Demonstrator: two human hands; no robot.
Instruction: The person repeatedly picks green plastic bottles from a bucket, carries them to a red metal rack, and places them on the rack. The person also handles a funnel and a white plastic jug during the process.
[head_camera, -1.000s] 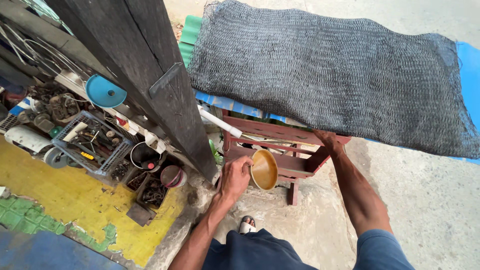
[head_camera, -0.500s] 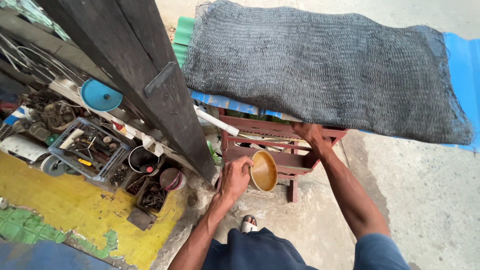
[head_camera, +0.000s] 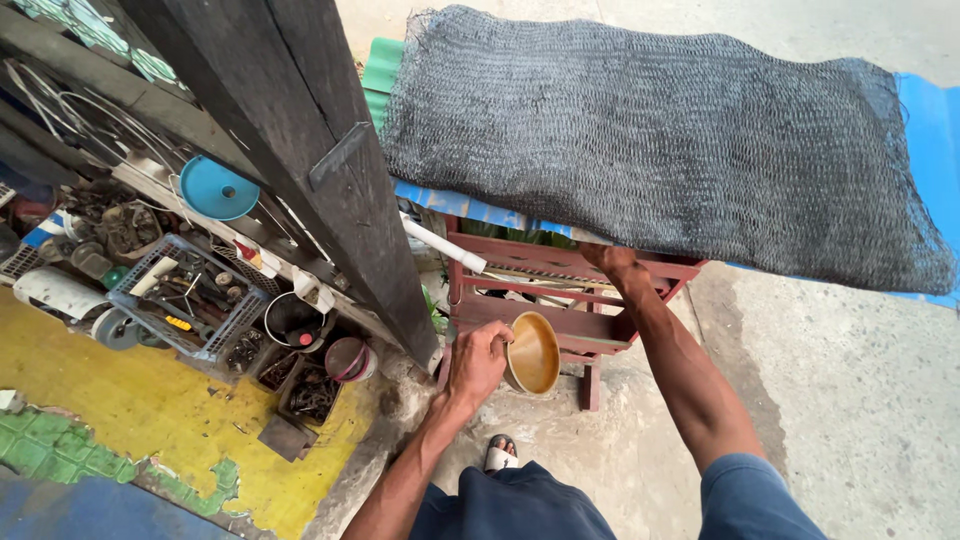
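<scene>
Here the left hand (head_camera: 478, 362) is closed on the rim of a small brown bowl (head_camera: 533, 352), fingers curled over the near edge, and holds it tilted on its side just in front of the lower rails of the red wooden bench (head_camera: 520, 318). The right hand (head_camera: 606, 257) reaches in under the bench's top rail, below the dark mesh cloth (head_camera: 660, 140); its fingers are hidden there, so whether it grips anything cannot be told. The bowl looks light and stiff, with a smooth glossy inside that could be slippery — the rim, pinched between thumb and fingers, seems the sure place to hold it, and one hand should be enough. A dark wooden post (head_camera: 300, 150) stands at the bench's left end, a white pipe (head_camera: 440, 243) pokes out beside it, and a blue crate (head_camera: 190, 300) of metal parts sits further left — well apart from the bowl
</scene>
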